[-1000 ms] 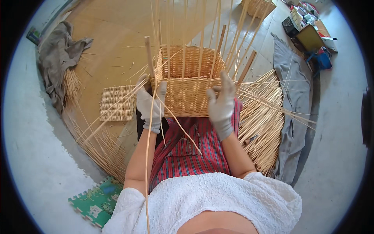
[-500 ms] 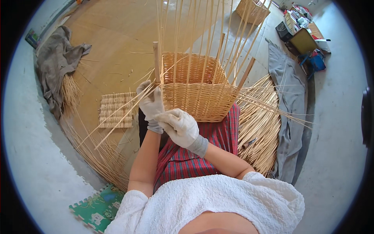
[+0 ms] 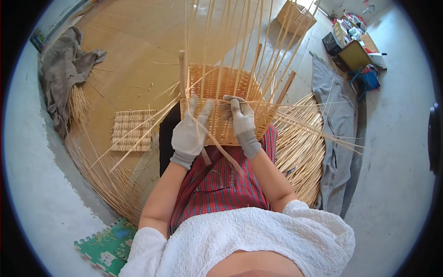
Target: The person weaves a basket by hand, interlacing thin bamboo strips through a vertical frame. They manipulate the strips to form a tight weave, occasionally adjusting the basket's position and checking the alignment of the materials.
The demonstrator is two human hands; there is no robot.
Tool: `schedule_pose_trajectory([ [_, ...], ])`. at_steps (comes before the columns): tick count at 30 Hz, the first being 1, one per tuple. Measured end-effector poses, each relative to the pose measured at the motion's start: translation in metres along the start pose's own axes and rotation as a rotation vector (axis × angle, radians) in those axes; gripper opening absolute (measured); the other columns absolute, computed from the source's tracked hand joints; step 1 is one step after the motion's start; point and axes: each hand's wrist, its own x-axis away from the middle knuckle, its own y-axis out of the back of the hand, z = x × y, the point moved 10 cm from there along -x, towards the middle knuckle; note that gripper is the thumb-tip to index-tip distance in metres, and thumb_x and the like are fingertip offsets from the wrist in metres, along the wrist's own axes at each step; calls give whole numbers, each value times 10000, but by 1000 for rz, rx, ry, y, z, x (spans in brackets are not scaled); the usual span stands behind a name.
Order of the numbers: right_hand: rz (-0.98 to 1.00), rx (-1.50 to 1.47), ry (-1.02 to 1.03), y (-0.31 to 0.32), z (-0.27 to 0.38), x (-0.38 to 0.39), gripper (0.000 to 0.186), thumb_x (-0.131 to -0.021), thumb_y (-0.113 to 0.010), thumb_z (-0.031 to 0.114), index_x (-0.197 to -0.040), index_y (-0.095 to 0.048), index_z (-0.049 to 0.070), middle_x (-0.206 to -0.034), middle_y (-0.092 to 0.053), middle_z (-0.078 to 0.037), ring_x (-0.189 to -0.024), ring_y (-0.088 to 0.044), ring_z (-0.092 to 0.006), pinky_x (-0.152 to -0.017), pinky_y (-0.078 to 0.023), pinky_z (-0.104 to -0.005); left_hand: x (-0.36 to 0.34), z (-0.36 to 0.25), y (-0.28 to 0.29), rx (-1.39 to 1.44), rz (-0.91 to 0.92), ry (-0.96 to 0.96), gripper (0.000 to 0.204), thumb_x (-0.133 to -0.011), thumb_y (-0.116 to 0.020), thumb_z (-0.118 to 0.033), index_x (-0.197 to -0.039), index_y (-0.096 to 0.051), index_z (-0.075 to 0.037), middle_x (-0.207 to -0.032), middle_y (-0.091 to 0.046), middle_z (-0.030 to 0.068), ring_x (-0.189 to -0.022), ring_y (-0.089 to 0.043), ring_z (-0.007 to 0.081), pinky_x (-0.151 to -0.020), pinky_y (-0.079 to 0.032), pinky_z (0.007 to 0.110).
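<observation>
A woven wicker basket [image 3: 220,124] with tall upright stakes [image 3: 224,51] rests against my lap. My left hand [image 3: 187,136], in a whitish work glove, lies at its front left corner beside a wooden stick [image 3: 182,74]. Two of its fingers stretch up in a V, touching the rim; the others are hidden. My right hand [image 3: 243,122], gloved too, pinches a thin wicker strand [image 3: 265,102] at the front rim. Two flat pale strips [image 3: 224,157] hang from near my left hand over the red striped cloth [image 3: 221,189] on my lap.
Right of the basket lies a heap of wicker rods [image 3: 300,147] beside a grey cloth [image 3: 339,152]. A small woven panel [image 3: 131,131] and loose rods [image 3: 99,175] lie at left. Another basket [image 3: 295,18] stands at the back, near a cluttered table [image 3: 364,37].
My hands were together at the left corner post. My right hand has moved right and up along the rim; my left is turned, and two flat strips now hang in front.
</observation>
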Motion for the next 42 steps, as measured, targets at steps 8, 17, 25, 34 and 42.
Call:
schedule_pose_trajectory([
  [8, -127, 799, 521, -65, 125, -39, 693, -954, -622, 97, -1586, -361, 206, -1221, -693, -169, -1092, -688, -260, -896, -564, -373, -13, 6, -33, -167, -1, 14, 969, -810, -781, -190, -1619, -283, -384, -1497, -457, 192, -948, -704, 353, -729, -606, 443],
  [17, -268, 822, 671, 39, 76, 12, 470, -970, -492, -48, -1427, -538, 48, -1244, -656, -141, -1190, -640, -268, -964, -543, -373, -23, -61, -25, -1, -147, -217, 897, -729, -862, -179, -1535, -472, -232, -1409, -501, 191, -1027, -679, 371, -854, -577, 457],
  [25, -169, 982, 523, 8, 139, -57, 703, -907, -567, -11, -1572, -408, 153, -1470, -542, -226, -1286, -593, -385, -1049, -511, -435, -37, -68, -80, -22, -33, -61, 809, -781, -760, -70, -1513, -494, -288, -1319, -528, 153, -897, -700, 324, -771, -592, 433],
  [34, -459, 860, 616, 100, 75, 76, 293, -991, -611, 41, -1270, -694, 17, -1178, -729, -148, -1149, -682, -277, -943, -540, -352, -37, -69, -49, 117, -140, -125, 538, -879, -739, -79, -1385, -617, -217, -1352, -535, 131, -982, -692, 286, -841, -581, 387],
  [42, 392, 789, 689, -138, 81, 78, 428, -809, -739, 191, -1236, -712, 185, -1014, -699, -57, -935, -686, -270, -781, -571, -401, 12, 75, -42, 1376, -387, 281, 547, -877, -797, -93, -1368, -562, -34, -1277, -571, 121, -1151, -596, 236, -981, -509, 368],
])
